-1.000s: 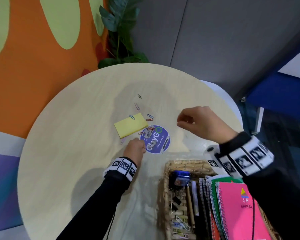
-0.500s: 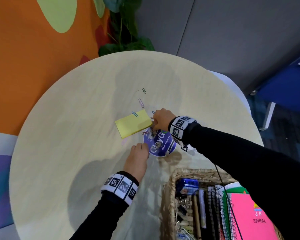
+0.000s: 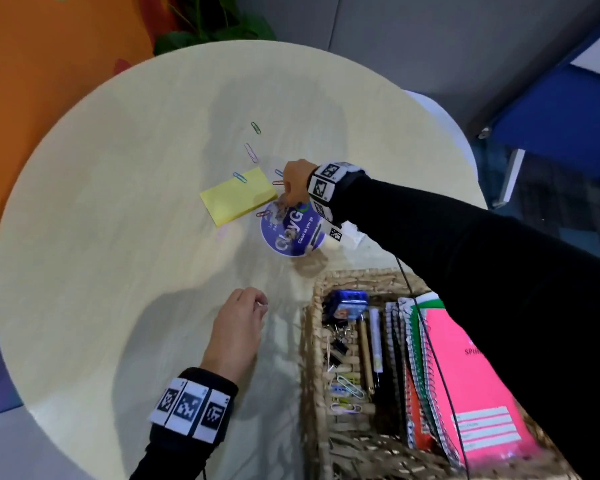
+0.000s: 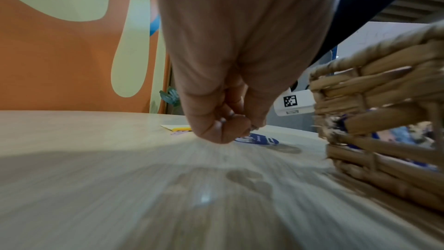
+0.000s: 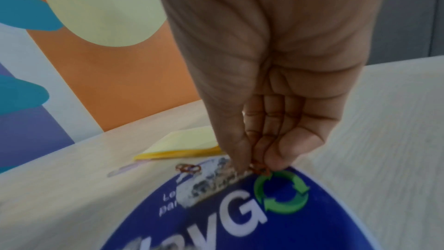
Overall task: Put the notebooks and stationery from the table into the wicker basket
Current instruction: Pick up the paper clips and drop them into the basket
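My right hand (image 3: 286,197) reaches over the round blue sticker (image 3: 291,233) and pinches an orange paper clip (image 5: 258,168) at its far edge. A yellow sticky-note pad (image 3: 238,195) lies just left of it. Loose paper clips lie around it: green (image 3: 255,127), pink (image 3: 251,152), blue (image 3: 239,177) and red (image 3: 263,213). My left hand (image 3: 257,303) hovers low over the table beside the wicker basket (image 3: 312,341). Its fingertips (image 4: 230,123) are pinched together on what looks like a small pale paper clip.
The basket at the table's near right holds a pink spiral notebook (image 3: 471,375), other notebooks, pens, binder clips, paper clips and a blue box (image 3: 349,303). A plant (image 3: 215,26) stands beyond the far edge. An orange wall is on the left.
My right hand came across from the right and settled on the clip at the sticker's far edge. My left hand drew back from the sticker toward the basket with its fingers pinched.
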### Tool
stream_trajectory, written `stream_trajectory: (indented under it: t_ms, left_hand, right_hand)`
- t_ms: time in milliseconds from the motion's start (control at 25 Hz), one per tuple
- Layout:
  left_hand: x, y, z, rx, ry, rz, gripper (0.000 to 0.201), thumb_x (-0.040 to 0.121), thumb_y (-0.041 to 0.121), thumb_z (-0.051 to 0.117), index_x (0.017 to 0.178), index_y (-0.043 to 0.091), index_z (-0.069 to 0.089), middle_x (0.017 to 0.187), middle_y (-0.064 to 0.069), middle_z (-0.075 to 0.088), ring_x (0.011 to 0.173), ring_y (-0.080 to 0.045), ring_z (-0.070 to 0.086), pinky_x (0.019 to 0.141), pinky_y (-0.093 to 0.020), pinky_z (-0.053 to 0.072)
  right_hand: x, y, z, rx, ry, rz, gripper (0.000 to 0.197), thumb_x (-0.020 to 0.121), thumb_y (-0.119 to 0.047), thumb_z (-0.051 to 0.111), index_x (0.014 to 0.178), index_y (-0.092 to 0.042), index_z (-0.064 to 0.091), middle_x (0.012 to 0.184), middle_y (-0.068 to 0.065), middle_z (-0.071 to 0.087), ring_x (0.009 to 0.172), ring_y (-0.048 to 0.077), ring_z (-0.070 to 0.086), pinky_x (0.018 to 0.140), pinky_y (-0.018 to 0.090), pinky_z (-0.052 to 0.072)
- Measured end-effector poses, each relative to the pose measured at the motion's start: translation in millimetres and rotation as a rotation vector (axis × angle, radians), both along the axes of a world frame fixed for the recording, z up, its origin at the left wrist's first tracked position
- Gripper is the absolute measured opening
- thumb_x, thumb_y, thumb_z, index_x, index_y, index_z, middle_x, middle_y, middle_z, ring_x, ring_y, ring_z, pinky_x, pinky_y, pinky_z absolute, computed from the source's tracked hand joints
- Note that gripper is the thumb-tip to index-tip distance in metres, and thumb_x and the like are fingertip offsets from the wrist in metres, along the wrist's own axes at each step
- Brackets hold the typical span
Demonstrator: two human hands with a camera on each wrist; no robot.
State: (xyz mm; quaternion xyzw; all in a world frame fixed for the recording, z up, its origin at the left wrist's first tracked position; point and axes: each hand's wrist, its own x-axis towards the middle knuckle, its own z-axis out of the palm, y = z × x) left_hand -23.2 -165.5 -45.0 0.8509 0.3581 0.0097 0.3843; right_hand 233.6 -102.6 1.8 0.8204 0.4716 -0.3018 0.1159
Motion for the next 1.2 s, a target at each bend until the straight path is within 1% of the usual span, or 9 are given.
stream_trajectory:
  t_ms: [80,240,360,480,560,800,920,1040,1200]
  left_hand:
    - [-6,-9,8,-0.005,-0.031,0.012,0.008,0.09,0.009,0.058,0.092,0.014,0.064,0.087,0.0,0.065,0.073,-0.01,0.055,0.074,-0.026,0.05]
    - [-6,-35,60,-0.078,-0.31,0.052,0.008,0.084,0.011,0.067,0.088,0.017,0.064,0.076,0.01,0.066,0.074,-0.002,0.06,0.065,-0.001,0.042]
    - [0,-71,88,-0.001,-0.343,-0.374,0.015,0.081,0.006,0.065,0.088,0.02,0.066,0.085,0.007,0.068,0.075,-0.004,0.061,0.07,-0.013,0.048]
    - [12,-112,89,0.194,-0.007,-0.828,0.024,0.079,-0.005,0.056,0.093,0.012,0.067,0.097,-0.005,0.066,0.089,-0.021,0.063,0.083,-0.034,0.054]
    - [18,-136,91,0.381,0.298,-1.037,0.021,0.086,-0.002,0.053,0.102,0.006,0.064,0.109,-0.012,0.063,0.104,-0.028,0.057,0.094,-0.043,0.045]
    - [32,-154,82,0.476,0.816,-1.238,0.027,0.096,0.015,0.048,0.119,0.011,0.062,0.132,-0.008,0.057,0.133,-0.028,0.031,0.109,-0.045,0.023]
    - [31,-148,96,0.469,0.696,-1.122,0.022,0.093,0.011,0.049,0.106,0.008,0.066,0.111,-0.01,0.064,0.113,-0.027,0.048,0.105,-0.045,0.032]
    - [16,-121,115,0.374,0.217,-0.813,0.023,0.092,0.014,0.046,0.1,0.016,0.067,0.099,-0.002,0.069,0.095,-0.021,0.063,0.087,-0.038,0.051]
    - [-30,-77,125,0.175,-0.038,-0.407,0.014,0.093,0.023,0.053,0.093,0.022,0.066,0.087,0.008,0.068,0.08,-0.011,0.061,0.073,-0.029,0.049]
  right_hand:
    - [1,-14,22,0.069,0.034,0.018,0.018,0.079,-0.011,0.067,0.085,0.006,0.068,0.077,0.016,0.064,0.068,0.021,0.055,0.058,0.024,0.043]
    - [-18,-90,90,0.332,0.05,0.061,0.011,0.077,-0.005,0.063,0.084,-0.002,0.071,0.075,0.004,0.063,0.069,0.017,0.052,0.05,0.015,0.033]
    - [-43,-167,119,0.434,0.033,0.001,0.009,0.075,-0.007,0.063,0.081,-0.007,0.07,0.07,-0.001,0.06,0.066,0.015,0.053,0.055,0.019,0.031]
    - [-64,-238,128,0.53,0.085,-0.208,0.007,0.076,-0.008,0.067,0.08,-0.014,0.068,0.064,-0.005,0.061,0.056,0.01,0.054,0.055,0.009,0.039]
    - [-81,-286,133,0.556,0.115,-0.319,0.014,0.078,-0.01,0.068,0.08,-0.023,0.064,0.063,-0.011,0.057,0.051,0.003,0.05,0.055,0.004,0.039]
    - [-112,-348,106,0.563,0.15,-0.501,0.017,0.079,-0.011,0.071,0.078,-0.026,0.065,0.062,-0.013,0.057,0.062,-0.002,0.055,0.062,0.005,0.04]
    - [-121,-345,98,0.499,0.171,-0.438,0.009,0.082,-0.009,0.066,0.084,-0.016,0.07,0.07,-0.006,0.064,0.062,0.0,0.055,0.066,0.016,0.047]
    - [-129,-320,82,0.393,0.18,-0.244,0.008,0.083,-0.01,0.061,0.087,-0.008,0.068,0.084,0.007,0.071,0.073,0.016,0.059,0.069,0.028,0.05]
    - [-146,-273,44,0.157,0.205,0.023,0.012,0.084,-0.002,0.057,0.092,0.001,0.066,0.095,0.018,0.069,0.088,0.028,0.064,0.081,0.038,0.054]
